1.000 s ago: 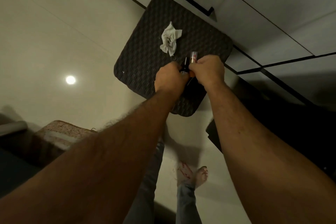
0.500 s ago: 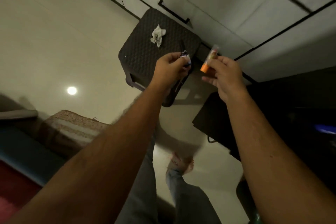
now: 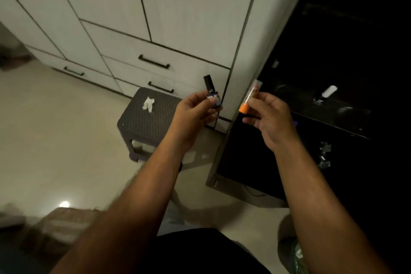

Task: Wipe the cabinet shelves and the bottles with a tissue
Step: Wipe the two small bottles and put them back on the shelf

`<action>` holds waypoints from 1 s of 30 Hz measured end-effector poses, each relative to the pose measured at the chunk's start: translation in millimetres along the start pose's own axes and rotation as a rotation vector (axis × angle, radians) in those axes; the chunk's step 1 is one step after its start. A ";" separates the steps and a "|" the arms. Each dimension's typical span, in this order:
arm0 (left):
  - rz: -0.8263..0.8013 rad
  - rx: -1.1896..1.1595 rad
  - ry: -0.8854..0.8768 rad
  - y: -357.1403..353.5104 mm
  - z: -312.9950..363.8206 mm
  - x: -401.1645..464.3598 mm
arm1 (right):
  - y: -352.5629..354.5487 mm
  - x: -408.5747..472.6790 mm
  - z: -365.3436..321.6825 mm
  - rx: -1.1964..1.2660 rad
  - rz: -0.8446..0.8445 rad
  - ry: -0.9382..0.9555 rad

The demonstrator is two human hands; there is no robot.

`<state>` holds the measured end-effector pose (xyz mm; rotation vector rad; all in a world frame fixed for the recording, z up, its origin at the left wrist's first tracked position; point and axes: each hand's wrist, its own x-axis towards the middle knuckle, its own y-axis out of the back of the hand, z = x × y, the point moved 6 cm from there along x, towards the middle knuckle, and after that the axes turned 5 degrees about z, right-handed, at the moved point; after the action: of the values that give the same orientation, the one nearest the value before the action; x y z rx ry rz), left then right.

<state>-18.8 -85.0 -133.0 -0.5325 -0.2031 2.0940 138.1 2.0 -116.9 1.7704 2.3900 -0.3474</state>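
Evidently, the left hand [image 3: 195, 110] gripped a small black-capped dark bottle [image 3: 211, 91] and the right hand [image 3: 265, 115] pinched an orange-ended clear tube [image 3: 250, 99], while the crumpled white tissue [image 3: 148, 104] lay unused on the dark woven stool [image 3: 144, 122]; each should be shelved upright, singly.

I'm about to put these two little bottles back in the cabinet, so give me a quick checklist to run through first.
1. Left hand grips the black-capped bottle firmly: ok, cap up.
2. Right hand holds the orange-ended tube securely: ok, pinched in the fingers.
3. Cabinet open and reachable: ok, the dark cabinet interior lies just beyond the right hand.
4. Free spot on the shelf: cannot tell, too dark.
5. Bottles wiped clean: cannot tell.
6. Tissue within reach: ok, lying on the stool, but both hands are full.
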 end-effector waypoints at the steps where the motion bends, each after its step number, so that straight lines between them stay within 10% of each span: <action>1: -0.029 0.021 -0.022 -13.9 6.4 -6.3 | 13.9 -7.9 -9.2 0.007 0.026 0.023; 16: -0.457 0.251 -0.251 -152.4 63.0 -28.2 | 121.3 -70.0 -90.9 0.040 0.472 0.304; 30: -0.441 0.407 -0.699 -261.0 124.2 -5.0 | 180.1 -40.2 -184.3 -0.082 0.555 0.585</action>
<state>126.6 62.1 68.9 0.4672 -0.2539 1.7387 325.7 64.9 53.1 2.6503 2.0147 0.3807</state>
